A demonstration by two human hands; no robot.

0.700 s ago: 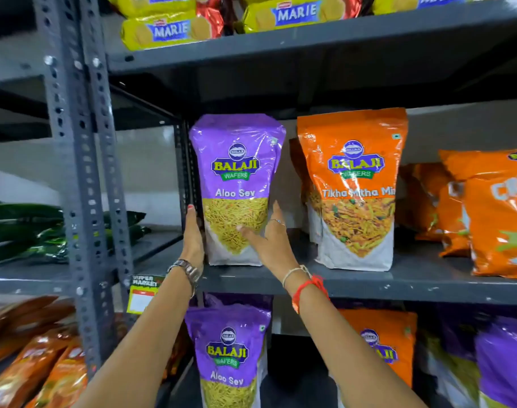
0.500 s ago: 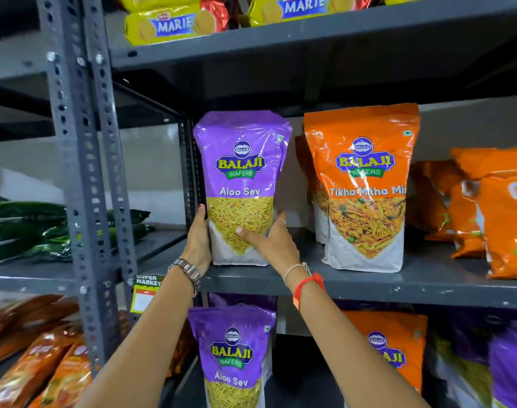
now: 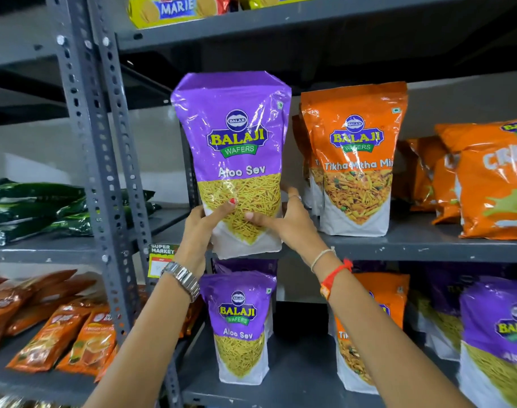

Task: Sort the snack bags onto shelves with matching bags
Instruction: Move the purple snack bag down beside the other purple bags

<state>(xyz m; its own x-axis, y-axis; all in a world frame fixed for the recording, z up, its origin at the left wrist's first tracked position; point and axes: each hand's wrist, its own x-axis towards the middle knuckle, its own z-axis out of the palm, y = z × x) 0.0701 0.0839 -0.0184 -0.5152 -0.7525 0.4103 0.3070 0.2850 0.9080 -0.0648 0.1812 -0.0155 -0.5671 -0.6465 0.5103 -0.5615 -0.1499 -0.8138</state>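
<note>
A purple Balaji Aloo Sev bag (image 3: 236,142) is upright in front of the middle shelf (image 3: 398,245), its base overhanging the shelf's front edge. My left hand (image 3: 201,228) grips its lower left side, thumb across the front. My right hand (image 3: 283,222) grips the lower right side, thumb on the front too. Beside it on that shelf stands an orange Tikha Mitha Mix bag (image 3: 357,160) with more behind. On the lower shelf (image 3: 295,387) another purple Aloo Sev bag (image 3: 241,325) stands directly below, next to an orange bag (image 3: 378,295) partly hidden by my right arm.
Orange crinkled bags (image 3: 493,184) fill the middle shelf's right end. Purple bags (image 3: 498,334) stand at the lower right. Yellow Marie packs (image 3: 169,10) lie on the top shelf. A perforated grey upright (image 3: 104,172) divides off a left rack with dark green bags (image 3: 30,210) and orange sachets (image 3: 54,331).
Both hands have closed on the purple bag's lower sides and drawn it toward me, off the back of the shelf; it now looks larger and its base hangs over the edge.
</note>
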